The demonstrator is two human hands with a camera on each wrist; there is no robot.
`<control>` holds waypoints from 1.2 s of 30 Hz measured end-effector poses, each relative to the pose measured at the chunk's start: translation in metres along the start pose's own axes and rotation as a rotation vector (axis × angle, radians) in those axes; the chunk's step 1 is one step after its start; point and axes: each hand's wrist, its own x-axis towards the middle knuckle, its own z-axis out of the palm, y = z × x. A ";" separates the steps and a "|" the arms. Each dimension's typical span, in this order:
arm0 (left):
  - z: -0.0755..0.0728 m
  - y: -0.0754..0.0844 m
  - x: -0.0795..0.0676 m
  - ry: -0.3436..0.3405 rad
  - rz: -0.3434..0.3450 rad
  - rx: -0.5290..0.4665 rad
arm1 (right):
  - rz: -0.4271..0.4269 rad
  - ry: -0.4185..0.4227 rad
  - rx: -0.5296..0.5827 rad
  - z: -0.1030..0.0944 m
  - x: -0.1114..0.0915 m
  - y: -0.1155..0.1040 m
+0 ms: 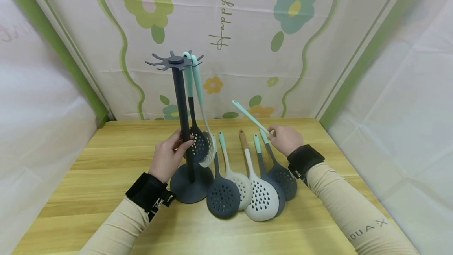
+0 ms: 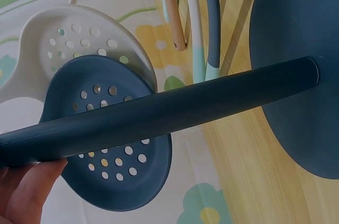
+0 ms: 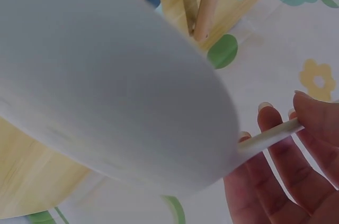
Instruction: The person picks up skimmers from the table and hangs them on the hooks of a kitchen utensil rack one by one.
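Note:
My left hand grips the post of a dark utensil stand, thumb in front and fingers partly hidden behind it. From the stand's pronged top hang a dark skimmer and a white skimmer, both with mint handles. Over at the right, my right hand pinches a white utensil with a mint handle, raised above the table with that handle pointing up and left. Its broad, smooth head fills much of the right wrist view; in the head view the hand hides it.
Beside the stand's round base, several utensils lie on the wooden table: a dark skimmer, a white skimmer, a white slotted turner with a brown handle, and dark perforated ones. Flowered cloth rises behind.

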 end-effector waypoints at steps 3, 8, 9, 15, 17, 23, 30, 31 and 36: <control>0.000 0.000 0.000 0.004 -0.001 -0.003 | -0.009 0.008 0.009 -0.001 0.000 -0.002; 0.000 -0.001 0.000 0.003 -0.006 -0.007 | -0.014 0.027 0.018 -0.001 0.000 -0.004; 0.001 -0.001 0.000 0.002 -0.006 -0.008 | -0.016 0.029 0.019 -0.002 0.000 -0.005; 0.001 -0.001 0.000 0.001 -0.006 -0.009 | -0.024 0.036 0.019 -0.004 -0.002 -0.011; 0.001 -0.001 0.001 0.001 -0.004 -0.011 | -0.027 0.040 0.022 -0.004 -0.002 -0.012; 0.001 -0.001 0.001 -0.001 0.002 -0.025 | -0.053 0.047 0.043 -0.007 -0.003 -0.017; 0.001 -0.001 0.001 0.000 -0.002 -0.027 | -0.082 0.083 0.073 -0.010 -0.004 -0.020; 0.001 -0.001 0.001 0.001 -0.002 -0.028 | -0.086 0.092 0.078 -0.010 -0.004 -0.020; 0.001 -0.001 0.001 0.007 -0.001 -0.031 | -0.109 0.133 0.095 -0.011 -0.004 -0.023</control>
